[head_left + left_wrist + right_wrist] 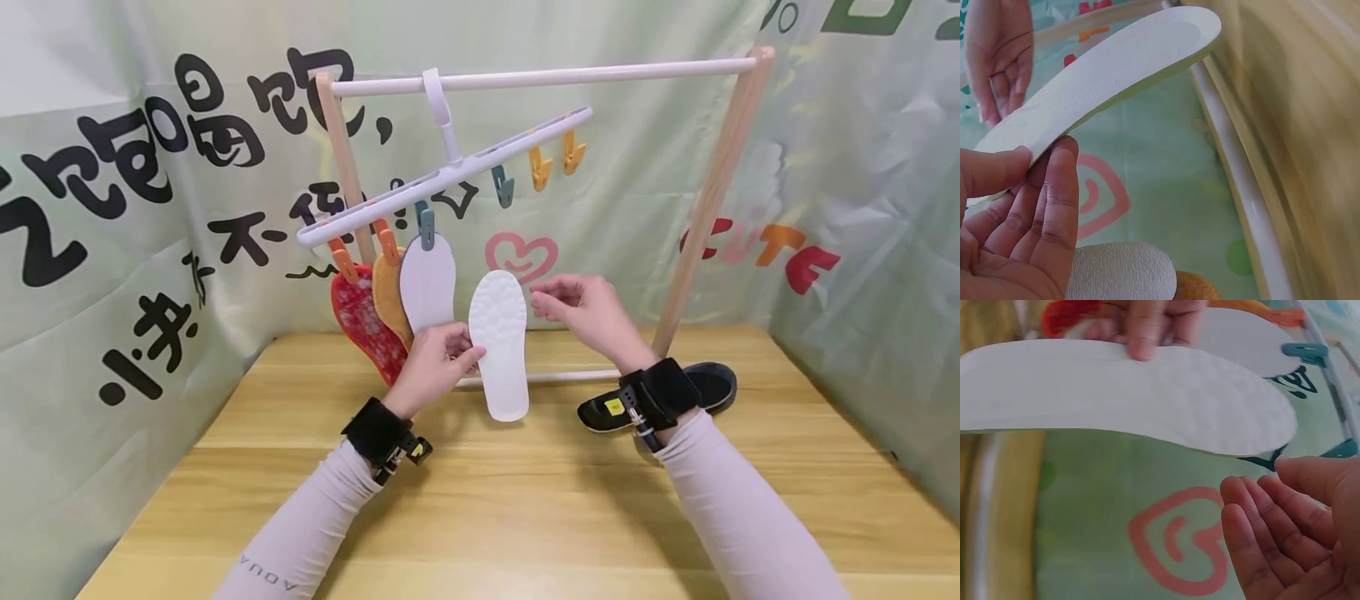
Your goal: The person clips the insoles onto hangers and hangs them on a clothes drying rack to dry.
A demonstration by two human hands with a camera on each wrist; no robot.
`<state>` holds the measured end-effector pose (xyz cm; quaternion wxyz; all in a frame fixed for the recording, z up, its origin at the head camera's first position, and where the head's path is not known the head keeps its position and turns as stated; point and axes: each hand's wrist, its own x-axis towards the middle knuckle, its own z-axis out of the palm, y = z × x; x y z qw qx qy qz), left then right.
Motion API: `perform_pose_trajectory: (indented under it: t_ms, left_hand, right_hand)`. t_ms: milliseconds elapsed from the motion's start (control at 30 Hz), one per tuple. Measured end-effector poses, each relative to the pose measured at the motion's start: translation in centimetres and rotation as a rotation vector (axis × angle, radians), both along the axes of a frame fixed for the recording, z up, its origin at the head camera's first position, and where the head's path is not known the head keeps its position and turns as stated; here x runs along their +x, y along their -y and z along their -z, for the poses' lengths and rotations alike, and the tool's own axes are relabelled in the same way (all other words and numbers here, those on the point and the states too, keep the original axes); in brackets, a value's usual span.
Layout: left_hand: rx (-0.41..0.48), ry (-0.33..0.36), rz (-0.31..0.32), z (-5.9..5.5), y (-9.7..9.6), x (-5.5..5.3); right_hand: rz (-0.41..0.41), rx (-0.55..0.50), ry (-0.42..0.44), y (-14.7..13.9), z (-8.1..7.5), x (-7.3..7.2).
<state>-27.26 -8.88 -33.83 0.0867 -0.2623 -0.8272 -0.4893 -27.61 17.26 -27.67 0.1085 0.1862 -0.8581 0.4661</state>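
Observation:
My left hand pinches a white insole by its left edge, thumb on the near face. The insole stands upright, its bumpy wide end up. Beside its upper right edge, my right hand hovers with loosely bent fingers and nothing in them; the right wrist view shows a gap between fingertips and insole. A lilac clip hanger hangs tilted, its left end lower. From its left half hang a red insole, an orange-tan insole and another white insole, the latter in a blue-grey clip.
On the hanger's right half are a blue-grey clip and two yellow clips. A wooden rack with a white top bar carries the hanger. A black insole lies on the wooden table, partly behind the right wrist.

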Motion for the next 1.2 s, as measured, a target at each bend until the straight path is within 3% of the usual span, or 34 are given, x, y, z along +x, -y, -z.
perform_pose_trajectory:
  t_ms: [433, 833, 1000, 1200]
  left_hand:
    - [0.029, -0.014, -0.027, -0.3, -0.7, -1.1]
    - [0.04, -0.002, -0.04, -1.4, -1.2, -1.9]
    - [0.044, 0.007, -0.035, -1.5, -1.2, -1.9]
    - [0.045, 0.029, -0.036, -1.9, -0.8, -1.8]
  right_hand:
    - [-0.004, -0.038, -0.044, 1.5, -4.9, -1.5]
    - [-0.013, -0.094, -0.071, 4.3, -9.2, -2.5]
    - [-0.018, -0.125, -0.067, 5.1, -10.1, -2.5]
    - [-0.034, -0.218, -0.057, 5.5, -10.2, -2.7]
